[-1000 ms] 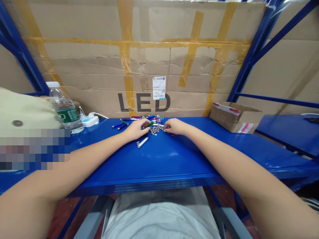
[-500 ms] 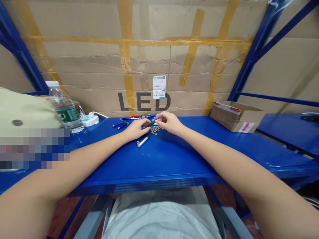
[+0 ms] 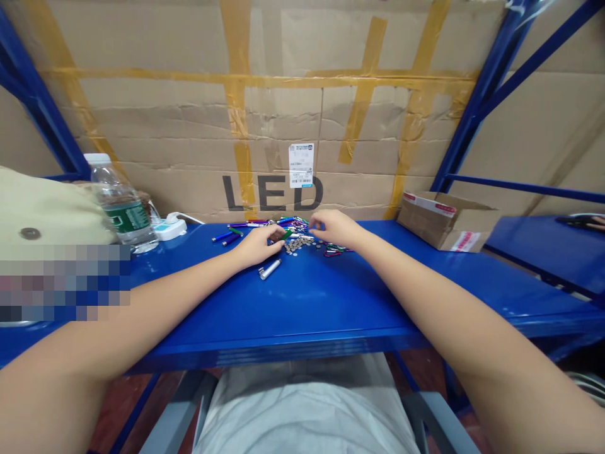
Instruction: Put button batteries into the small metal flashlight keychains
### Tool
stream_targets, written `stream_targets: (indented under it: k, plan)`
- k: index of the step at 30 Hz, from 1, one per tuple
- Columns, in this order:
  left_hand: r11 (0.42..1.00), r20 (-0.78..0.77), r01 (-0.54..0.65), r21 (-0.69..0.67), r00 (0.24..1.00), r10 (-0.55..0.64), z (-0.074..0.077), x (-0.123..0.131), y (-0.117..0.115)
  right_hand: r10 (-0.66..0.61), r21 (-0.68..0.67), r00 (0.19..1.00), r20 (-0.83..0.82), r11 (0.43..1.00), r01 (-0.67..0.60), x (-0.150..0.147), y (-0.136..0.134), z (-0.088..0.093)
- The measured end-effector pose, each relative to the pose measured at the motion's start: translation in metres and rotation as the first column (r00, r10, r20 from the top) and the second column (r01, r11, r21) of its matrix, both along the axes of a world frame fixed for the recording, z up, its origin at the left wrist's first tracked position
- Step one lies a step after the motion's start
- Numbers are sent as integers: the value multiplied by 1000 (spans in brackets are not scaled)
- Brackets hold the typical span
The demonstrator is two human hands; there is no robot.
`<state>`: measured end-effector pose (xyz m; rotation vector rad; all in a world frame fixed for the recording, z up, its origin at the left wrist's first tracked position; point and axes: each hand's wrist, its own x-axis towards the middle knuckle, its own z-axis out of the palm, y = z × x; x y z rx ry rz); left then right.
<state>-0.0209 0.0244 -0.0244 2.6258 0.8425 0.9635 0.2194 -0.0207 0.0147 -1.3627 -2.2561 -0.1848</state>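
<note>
- The left hand (image 3: 258, 247) was narrowed to a pinch, thumb and fingertips closed on a small green metal tube (image 3: 287, 234), which stood at the near side of the scattered heap of parts.
- The right hand (image 3: 333, 228) was curled, palm down, with its fingertips (image 3: 312, 231) over the far side of a pile of small silver discs (image 3: 297, 245); whether it held anything could not be determined.
- The disc pile lay between the two hands, near the rear edge of the blue metal surface (image 3: 307, 302), roughly midway along it.
- A bright silver mini flashlight (image 3: 270, 270) lay apart on the surface, just below the left hand and nearer the front edge.
- Loose blue and purple mini flashlights (image 3: 225, 236) lay along the rear edge, left of the left hand.
- Small coloured carabiner clips (image 3: 333, 251) lay just below the right wrist.
- Toward the left end stood a clear plastic water bottle with a green label (image 3: 123, 214), upright, beside a white power strip (image 3: 167, 230).
- A beige fabric bag (image 3: 45, 205) occupied the left corner, partly obscured by pixelation.
- A brown cardboard box (image 3: 447, 222) sat at the right rear corner.
- A taped cardboard sheet printed "LED" (image 3: 273, 193) stood behind the rear edge.
</note>
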Motion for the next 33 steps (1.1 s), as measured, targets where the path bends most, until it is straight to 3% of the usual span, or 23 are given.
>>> stream_targets:
  k: [4, 18, 21, 27, 33]
  plan:
    - [1000, -4, -5, 0, 1000, 5, 1, 0, -1, -113, -208, 974, 196, 966, 154, 17, 4, 0]
    - [1000, -12, -4, -9, 1000, 4, 2, 0, -3, -30, -376, 988, 151, 923, 85, 3, -1, -4]
    - [1000, -16, 1, -4, 1000, -1, 2, 0, -3, -31, -356, 997, 65, 933, 52, -1, -4, -3]
    - [1000, -10, 12, 2, 1000, -12, 3, 1, -5, 36, -180, 932, -360, 978, -107, -20, -9, -2]
    - [999, -7, 28, -19, 1000, -28, 3, 0, -7, 154, -83, 888, -433, 974, -210, -31, -8, -10]
